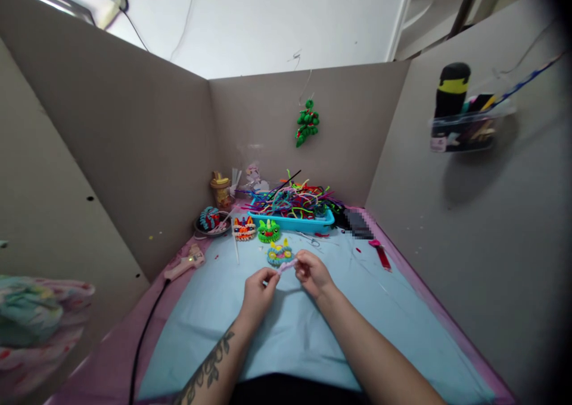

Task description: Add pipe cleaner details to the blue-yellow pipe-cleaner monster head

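Note:
Between my two hands stretches a short piece of pale lilac pipe cleaner [287, 266], which looks twisted or bent along its length. My left hand [260, 289] pinches its left end between thumb and fingers. At the other end, my right hand [311, 272] is closed on it with the fingers curled. Just beyond the hands sits a blue and yellow pipe-cleaner animal head [280, 254]. Behind it stand a green head [269, 231] and an orange one [243, 229] of similar make.
A blue tray [308, 223] heaped with coloured pipe cleaners stands at the back. Scissors [309, 239] lie before it. At left are a pink glue gun [185, 263] with a black cord and a dark bowl [212, 229]. Grey panels enclose three sides.

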A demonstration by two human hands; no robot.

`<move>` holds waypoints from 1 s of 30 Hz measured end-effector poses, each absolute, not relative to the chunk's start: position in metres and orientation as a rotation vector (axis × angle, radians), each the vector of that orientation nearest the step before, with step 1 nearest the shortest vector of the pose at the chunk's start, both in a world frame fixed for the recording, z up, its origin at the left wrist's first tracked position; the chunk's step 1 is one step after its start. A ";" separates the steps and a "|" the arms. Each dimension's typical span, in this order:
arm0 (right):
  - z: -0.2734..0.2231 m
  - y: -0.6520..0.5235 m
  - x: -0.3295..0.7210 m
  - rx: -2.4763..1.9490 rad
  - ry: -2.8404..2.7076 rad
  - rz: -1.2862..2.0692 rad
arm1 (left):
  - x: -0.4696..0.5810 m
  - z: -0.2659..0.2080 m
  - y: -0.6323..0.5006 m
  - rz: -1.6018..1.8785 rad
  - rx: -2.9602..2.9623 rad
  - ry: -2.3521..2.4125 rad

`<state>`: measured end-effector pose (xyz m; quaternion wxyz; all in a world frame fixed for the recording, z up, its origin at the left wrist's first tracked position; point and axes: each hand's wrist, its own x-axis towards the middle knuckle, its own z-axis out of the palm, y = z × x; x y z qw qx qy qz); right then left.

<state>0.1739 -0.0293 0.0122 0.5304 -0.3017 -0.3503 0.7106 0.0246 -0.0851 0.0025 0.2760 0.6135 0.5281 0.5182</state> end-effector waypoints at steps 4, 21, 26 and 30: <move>0.016 -0.031 0.176 -0.821 -0.973 1.522 | 0.024 0.001 -0.089 1.376 1.801 1.477; 0.011 -0.046 0.161 -0.956 -1.546 0.646 | 0.024 0.015 -0.076 1.267 1.932 1.274; 0.003 -0.040 0.159 -0.904 -1.630 0.742 | 0.018 0.006 -0.075 1.300 1.919 1.341; 0.001 -0.037 0.161 -0.895 -1.701 0.842 | 0.014 0.003 -0.076 1.230 1.968 1.381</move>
